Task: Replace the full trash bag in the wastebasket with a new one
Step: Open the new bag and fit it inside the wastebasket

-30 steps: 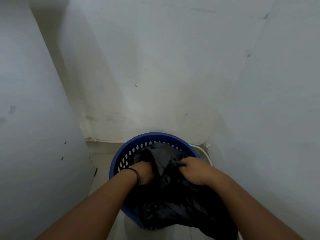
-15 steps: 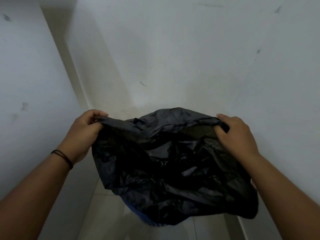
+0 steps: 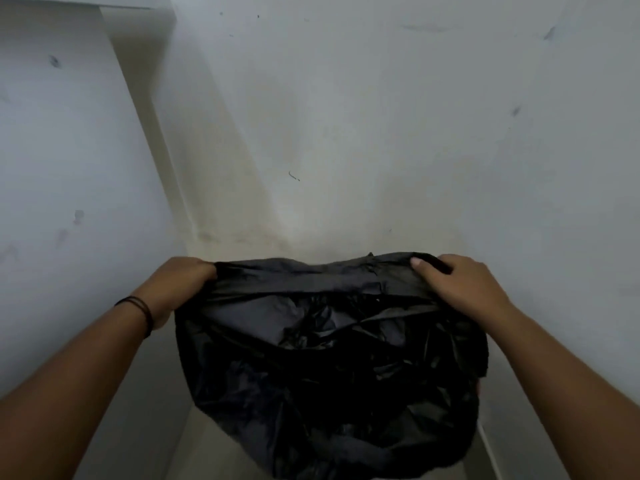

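— How are the arms?
— Both reach forward, spread apart. The left hand (image 3: 180, 282) is curled, gripping the bag (image 3: 332, 368) rim.
— The right?
— The right hand (image 3: 460, 285) clamps the rim too, thumb on top.

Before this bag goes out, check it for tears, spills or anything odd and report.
Nothing stands out. The crumpled black plastic trash bag hangs between left hand and right hand, each gripping its rim; no tear or spill shows.

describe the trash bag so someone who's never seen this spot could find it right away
Start at the pale corner walls filling the view and look down to the bottom centre. The black trash bag hangs there, its top edge stretched between the left hand and right hand. It is the only dark, crinkled, glossy thing.
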